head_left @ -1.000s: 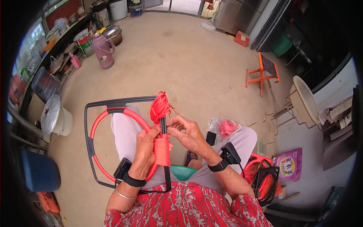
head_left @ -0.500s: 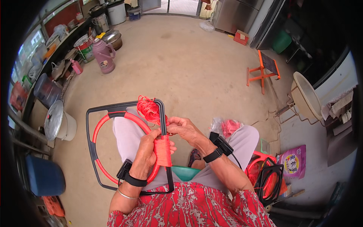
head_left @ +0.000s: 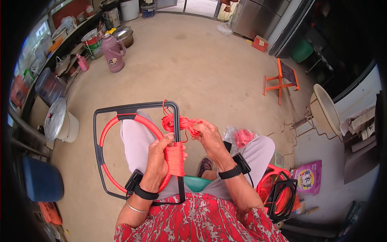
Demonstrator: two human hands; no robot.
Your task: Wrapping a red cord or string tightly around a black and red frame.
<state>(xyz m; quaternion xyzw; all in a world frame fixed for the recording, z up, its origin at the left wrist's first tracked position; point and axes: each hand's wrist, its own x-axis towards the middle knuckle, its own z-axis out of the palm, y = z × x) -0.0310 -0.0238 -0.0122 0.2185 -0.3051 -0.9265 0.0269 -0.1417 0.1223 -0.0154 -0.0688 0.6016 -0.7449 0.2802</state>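
A black squarish frame (head_left: 97, 133) with a red ring (head_left: 107, 128) inside it stands tilted over my lap. Red cord is wound in a tight band (head_left: 174, 160) around the frame's right side. My left hand (head_left: 158, 155) is closed around that side, at the wound cord, with the thumb on top. My right hand (head_left: 210, 139) pinches the end of a loose bundle of red cord (head_left: 180, 124), just right of the frame. The bundle reaches across the frame's upper right side, and a strand loops down toward the wound band.
Beside my right knee lie more red rings and a black frame (head_left: 283, 197), near a purple bag (head_left: 308, 177). A clear bag with red cord (head_left: 243, 137) rests beyond that knee. A folding stool (head_left: 281, 80), a thermos (head_left: 113, 53) and a lidded white bucket (head_left: 68, 125) stand around.
My right hand has moved right and slightly down, drawing the cord bundle rightward across the frame's side. My left hand keeps its hold at the wound band.
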